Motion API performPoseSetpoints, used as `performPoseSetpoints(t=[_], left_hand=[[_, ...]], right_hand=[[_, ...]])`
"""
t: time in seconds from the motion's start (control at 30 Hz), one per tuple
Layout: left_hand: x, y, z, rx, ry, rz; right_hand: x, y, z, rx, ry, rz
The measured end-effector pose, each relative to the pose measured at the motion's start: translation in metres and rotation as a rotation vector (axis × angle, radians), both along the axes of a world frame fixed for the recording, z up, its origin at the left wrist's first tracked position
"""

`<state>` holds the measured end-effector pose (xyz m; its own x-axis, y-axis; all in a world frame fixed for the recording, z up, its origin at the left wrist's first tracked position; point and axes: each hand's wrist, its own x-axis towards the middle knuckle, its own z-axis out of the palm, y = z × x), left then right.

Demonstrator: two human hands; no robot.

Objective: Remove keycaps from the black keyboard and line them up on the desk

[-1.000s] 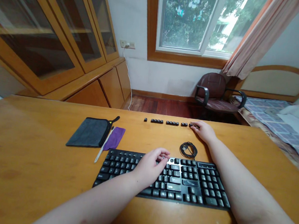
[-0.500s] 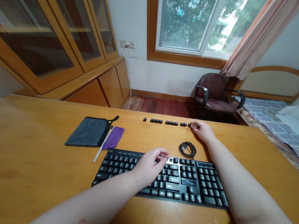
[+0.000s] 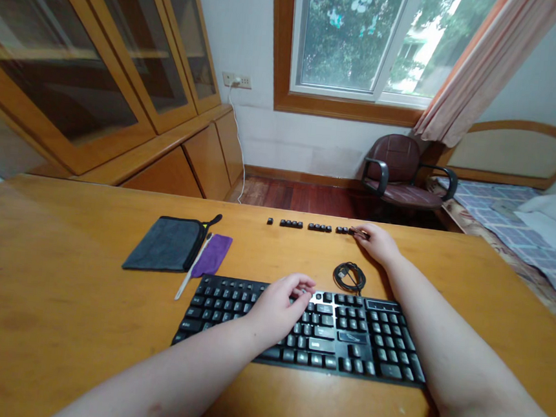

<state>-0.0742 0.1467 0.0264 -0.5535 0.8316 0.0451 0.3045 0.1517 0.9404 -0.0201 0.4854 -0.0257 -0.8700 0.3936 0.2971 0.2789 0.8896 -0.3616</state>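
Observation:
A black keyboard (image 3: pixel 294 360) lies across the desk, with a few of its top-row keys gone near my left hand (image 3: pixel 282 306). That hand rests over the keyboard's upper middle, fingers loosely bent, a gap showing between thumb and fingers; nothing is visible in it. At the desk's far side, my right hand (image 3: pixel 375 242) pinches a small black keycap (image 3: pixel 352 231) at the right end of a row. Something thin and dark also shows between its fingers, too small to name. Other loose keycaps stand in groups along that row: a single keycap (image 3: pixel 270 221), a left group (image 3: pixel 291 224) and a middle group (image 3: pixel 320 228).
A coiled black cable (image 3: pixel 349 277) lies behind the keyboard. To the left are a grey cloth (image 3: pixel 162 244), a purple cloth (image 3: pixel 213 257) and a thin white-handled brush (image 3: pixel 189 272). Beyond the far edge of the desk (image 3: pixel 56 293) stands a chair (image 3: pixel 398 167).
My right hand has shifted slightly left, bringing the keycap up against the neighbouring group in the row. My left hand stays in place on the keyboard.

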Motion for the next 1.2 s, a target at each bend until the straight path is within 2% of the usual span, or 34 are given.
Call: performPoseSetpoints(t=[1.2], left_hand=[[0.0006,-0.0005,-0.0007,0.008,0.014,0.003]], right_hand=[[-0.0008,-0.0001,-0.0013,-0.001,0.018,0.015]])
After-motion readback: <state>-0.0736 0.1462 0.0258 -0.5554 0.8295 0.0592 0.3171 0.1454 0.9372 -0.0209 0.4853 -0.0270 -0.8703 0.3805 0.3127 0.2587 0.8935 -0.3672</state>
